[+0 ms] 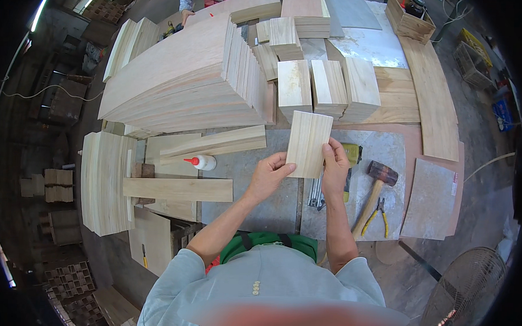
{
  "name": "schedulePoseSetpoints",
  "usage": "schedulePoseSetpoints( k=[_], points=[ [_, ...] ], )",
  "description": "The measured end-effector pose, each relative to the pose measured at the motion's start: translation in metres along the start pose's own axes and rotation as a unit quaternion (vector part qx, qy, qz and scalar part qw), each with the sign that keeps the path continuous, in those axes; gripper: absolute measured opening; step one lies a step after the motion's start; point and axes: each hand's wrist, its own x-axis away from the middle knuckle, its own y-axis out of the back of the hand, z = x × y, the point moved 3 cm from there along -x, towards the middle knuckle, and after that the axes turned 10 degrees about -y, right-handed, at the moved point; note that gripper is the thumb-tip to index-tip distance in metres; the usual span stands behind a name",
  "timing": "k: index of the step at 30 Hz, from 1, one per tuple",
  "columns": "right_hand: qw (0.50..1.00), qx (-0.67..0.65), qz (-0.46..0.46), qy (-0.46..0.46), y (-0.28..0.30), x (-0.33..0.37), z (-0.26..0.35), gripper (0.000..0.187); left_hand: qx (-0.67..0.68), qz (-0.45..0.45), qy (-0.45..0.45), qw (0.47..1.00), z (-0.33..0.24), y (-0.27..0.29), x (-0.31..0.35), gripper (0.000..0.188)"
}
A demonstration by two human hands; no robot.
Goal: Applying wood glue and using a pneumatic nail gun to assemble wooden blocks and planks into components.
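A small rectangular wooden board (309,143) is held up over the workbench (251,206) between my two hands. My left hand (267,173) pinches its lower left edge, thumb on the face towards me. On the opposite edge, my right hand (334,164) grips with the thumb in front and fingers behind. Partly hidden behind my right hand lies a yellow-green and black nail gun (351,154). A mallet (377,184) with a dark head and wooden handle rests right of it, beside yellow-handled pliers (378,217). Left of my left hand lies a white glue bottle (204,163) with a red tip.
A tall stack of large panels (177,79) fills the back left. Stacked wooden blocks (327,87) stand beyond my hands. A long plank (178,189) lies at left, near upright boards (105,180). A fan (466,291) stands at lower right. Another person's hand (187,14) shows far back.
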Motion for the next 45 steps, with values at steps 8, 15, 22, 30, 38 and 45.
schedulePoseSetpoints(
  k=[8,15,22,30,38,45],
  points=[
    [1.0,0.023,-0.018,0.01,-0.005,-0.002,0.007,0.026,-0.01,-0.002,0.013,1.0,-0.004,0.002,-0.004,0.028],
    [1.0,0.002,-0.014,0.013,-0.004,-0.002,0.001,0.025,0.013,-0.011,-0.009,1.0,0.002,0.002,-0.001,0.029],
    [1.0,0.013,-0.003,0.008,-0.002,0.002,0.002,0.026,-0.021,-0.008,-0.007,1.0,0.007,0.004,0.003,0.03],
    [0.999,0.031,-0.008,-0.009,-0.002,0.003,-0.005,0.025,0.0,-0.007,0.0,1.0,0.014,0.007,0.005,0.03],
    [0.997,0.074,0.02,-0.018,-0.003,0.01,-0.016,0.029,-0.013,-0.047,0.007,0.999,0.027,0.012,0.019,0.029],
    [0.981,0.166,0.098,-0.026,-0.02,0.028,-0.032,0.066,-0.196,-0.113,-0.036,0.974,0.021,0.018,0.041,0.028]
  ],
)
